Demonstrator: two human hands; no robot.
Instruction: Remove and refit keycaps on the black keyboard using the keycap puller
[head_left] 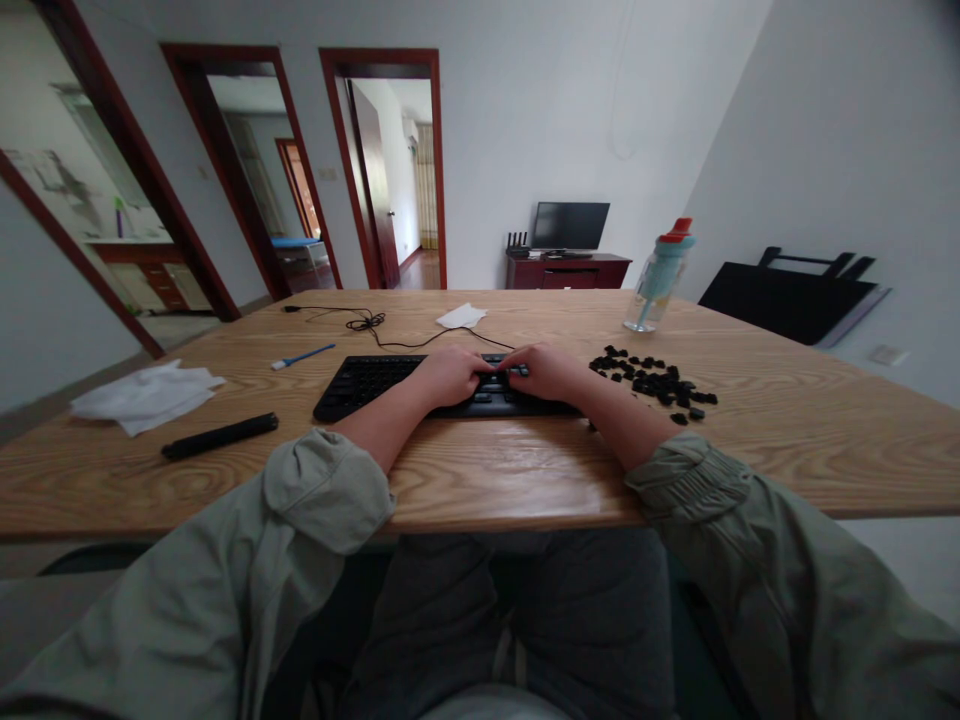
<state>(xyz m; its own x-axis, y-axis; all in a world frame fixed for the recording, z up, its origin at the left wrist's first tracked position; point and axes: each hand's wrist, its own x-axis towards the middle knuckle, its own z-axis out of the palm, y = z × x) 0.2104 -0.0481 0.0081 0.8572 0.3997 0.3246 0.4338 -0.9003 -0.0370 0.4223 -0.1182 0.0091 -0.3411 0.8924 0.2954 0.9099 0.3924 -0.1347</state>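
A black keyboard (367, 383) lies on the wooden table in front of me; its left part is full of keys, and bare spots show around my fingers. My left hand (452, 375) rests over the middle of the keyboard, fingers curled, thumb reaching right. Facing it, my right hand (546, 370) has its fingers bent in and a fingertip down on the keyboard. The two hands nearly meet; whatever is between their fingertips is too small to make out. Right of my right wrist, loose black keycaps (660, 385) are scattered in a pile.
A blue-handled brush (304, 357), white tissues (150, 395) and a black stick-like object (220, 437) lie to the left. The coiled keyboard cable (366, 321) and a folded white paper (462, 316) lie behind. A water bottle (658, 280) stands at the back right.
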